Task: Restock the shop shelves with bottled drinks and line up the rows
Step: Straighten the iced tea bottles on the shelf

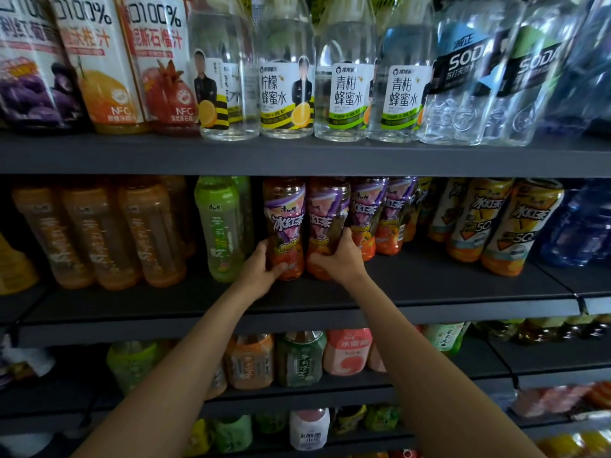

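While my left grip (261, 271) curls round one tea bottle (284, 226) and my right grip (340, 259) clasps its neighbour (327, 213), both bottles stand upright, touching, on the middle shelf (429, 285). A green bottle (221, 226) stands just left of the left grip; more tea bottles (380, 213) crowd right of the right grip.

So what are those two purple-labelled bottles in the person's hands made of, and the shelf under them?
The two purple-labelled bottles look like clear plastic: dark tea shows through, under glossy printed wrap labels. The shelf looks like dark matt-painted metal, judging by its thin folded front edge.
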`<state>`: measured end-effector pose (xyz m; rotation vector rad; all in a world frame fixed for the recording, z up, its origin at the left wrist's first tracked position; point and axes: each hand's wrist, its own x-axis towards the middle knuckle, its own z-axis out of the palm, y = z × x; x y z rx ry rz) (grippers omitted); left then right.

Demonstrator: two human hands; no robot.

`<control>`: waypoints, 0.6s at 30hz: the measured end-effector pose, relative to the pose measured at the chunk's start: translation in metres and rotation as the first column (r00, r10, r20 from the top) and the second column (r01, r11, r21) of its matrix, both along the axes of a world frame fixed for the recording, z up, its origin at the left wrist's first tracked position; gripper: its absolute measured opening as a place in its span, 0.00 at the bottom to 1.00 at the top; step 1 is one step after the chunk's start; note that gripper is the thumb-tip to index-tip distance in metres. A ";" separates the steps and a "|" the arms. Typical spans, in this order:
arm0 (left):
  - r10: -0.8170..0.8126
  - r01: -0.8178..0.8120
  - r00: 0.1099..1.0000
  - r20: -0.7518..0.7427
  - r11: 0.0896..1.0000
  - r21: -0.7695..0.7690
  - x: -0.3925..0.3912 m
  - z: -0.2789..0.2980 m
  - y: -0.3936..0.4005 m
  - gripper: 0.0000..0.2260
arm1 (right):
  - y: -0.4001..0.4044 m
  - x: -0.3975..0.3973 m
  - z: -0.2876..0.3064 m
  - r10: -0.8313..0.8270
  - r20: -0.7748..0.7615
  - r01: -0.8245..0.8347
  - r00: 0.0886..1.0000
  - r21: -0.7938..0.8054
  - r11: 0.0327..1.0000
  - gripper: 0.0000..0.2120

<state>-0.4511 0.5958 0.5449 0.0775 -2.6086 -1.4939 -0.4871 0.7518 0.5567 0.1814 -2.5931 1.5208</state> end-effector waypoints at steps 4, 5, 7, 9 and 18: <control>-0.012 0.012 1.000 0.006 1.000 0.000 -0.001 0.000 -0.001 0.27 | 0.008 -0.007 0.001 0.056 0.073 -0.054 0.996 -0.028 0.998 0.29; -0.015 0.015 1.000 0.010 1.000 0.003 0.000 0.000 -0.001 0.27 | 0.008 -0.008 0.001 0.065 0.075 -0.062 0.995 -0.042 0.997 0.29; -0.023 0.023 1.000 0.018 1.000 0.003 -0.001 0.001 -0.001 0.28 | 0.007 -0.010 -0.001 0.058 0.073 -0.056 0.996 -0.034 0.998 0.31; -0.037 0.037 0.999 0.033 0.999 0.009 -0.001 0.004 -0.002 0.28 | 0.006 -0.010 -0.001 0.042 0.088 -0.041 0.995 -0.018 0.999 0.32; 0.007 -0.007 1.000 0.003 0.995 0.095 0.002 -0.002 0.007 0.33 | 0.012 -0.004 -0.015 0.005 0.097 0.024 0.995 -0.287 0.958 0.28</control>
